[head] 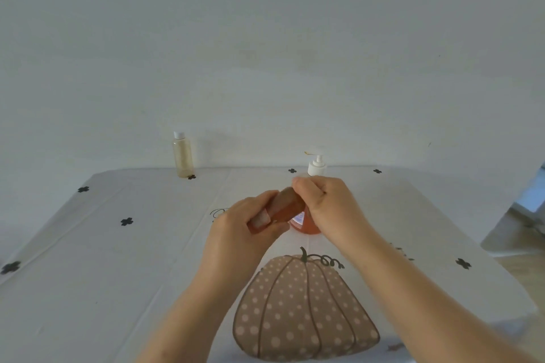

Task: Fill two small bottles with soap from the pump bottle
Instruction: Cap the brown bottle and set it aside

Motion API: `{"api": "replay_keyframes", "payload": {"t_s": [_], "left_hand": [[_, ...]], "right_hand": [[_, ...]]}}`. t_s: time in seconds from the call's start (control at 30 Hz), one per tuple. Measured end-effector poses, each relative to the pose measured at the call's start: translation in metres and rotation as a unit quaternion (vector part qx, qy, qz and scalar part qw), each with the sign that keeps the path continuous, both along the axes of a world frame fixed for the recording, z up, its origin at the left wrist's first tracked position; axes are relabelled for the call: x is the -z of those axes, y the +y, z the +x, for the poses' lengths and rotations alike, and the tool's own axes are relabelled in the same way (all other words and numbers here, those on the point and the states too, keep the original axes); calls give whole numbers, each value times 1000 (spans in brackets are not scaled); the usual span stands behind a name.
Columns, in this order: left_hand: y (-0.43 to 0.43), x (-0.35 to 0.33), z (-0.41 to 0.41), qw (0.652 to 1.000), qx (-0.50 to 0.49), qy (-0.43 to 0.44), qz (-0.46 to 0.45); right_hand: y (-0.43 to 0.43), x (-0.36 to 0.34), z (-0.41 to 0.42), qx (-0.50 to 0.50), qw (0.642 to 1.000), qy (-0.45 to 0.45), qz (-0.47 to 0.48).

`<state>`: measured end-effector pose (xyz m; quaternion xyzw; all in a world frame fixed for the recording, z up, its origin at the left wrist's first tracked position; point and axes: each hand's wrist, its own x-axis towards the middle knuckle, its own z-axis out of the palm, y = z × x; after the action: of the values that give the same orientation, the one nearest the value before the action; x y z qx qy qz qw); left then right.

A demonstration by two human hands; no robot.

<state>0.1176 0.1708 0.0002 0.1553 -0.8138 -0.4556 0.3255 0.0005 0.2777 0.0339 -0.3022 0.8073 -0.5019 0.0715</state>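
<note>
Fingers [275, 230] of our left hand [236, 233] are wrapped round the body of a small bottle [287, 205], which holds orange-brown soap. We carry it above the worktop [118, 274], tilted with its top away from us. Our right hand [330, 206] pinches that top end with curled fingers. The cap itself is hidden under them, so we cannot tell whether it is on or off. We judge the two-handed hold is for turning a cap: one hand steadies, the other twists.

A pale cloth covers the worktop, printed with a large dotted pumpkin [303, 312] close to us and scattered black clover marks [126, 221]. It carries no words.

Upright behind our right hand stands the pump bottle [306, 227], its white pump head clear above our knuckles. We think it sits near so that the spout is in easy reach.

At the back left edge, well apart, stands the second small bottle [182, 156], capped in white, with pale yellowish contents and out of the way.

On the pump bottle a light label [298, 219] shows, too blurred to read. A pale patch on the held bottle is equally unreadable.
</note>
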Motion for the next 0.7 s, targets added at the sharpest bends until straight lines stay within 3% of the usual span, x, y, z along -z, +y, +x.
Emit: {"api": "replay_keyframes", "payload": {"t_s": [0.3, 0.57, 0.7], "left_hand": [[-59, 6, -14, 995, -77, -42, 45], [-122, 16, -52, 992, -80, -61, 81], [-151, 13, -64, 988, -111, -55, 92]], "right_hand": [[-75, -11, 1, -25, 995, 63, 73], [-147, -22, -28, -84, 986, 91, 108], [-172, -22, -44, -64, 975, 159, 144]]}}
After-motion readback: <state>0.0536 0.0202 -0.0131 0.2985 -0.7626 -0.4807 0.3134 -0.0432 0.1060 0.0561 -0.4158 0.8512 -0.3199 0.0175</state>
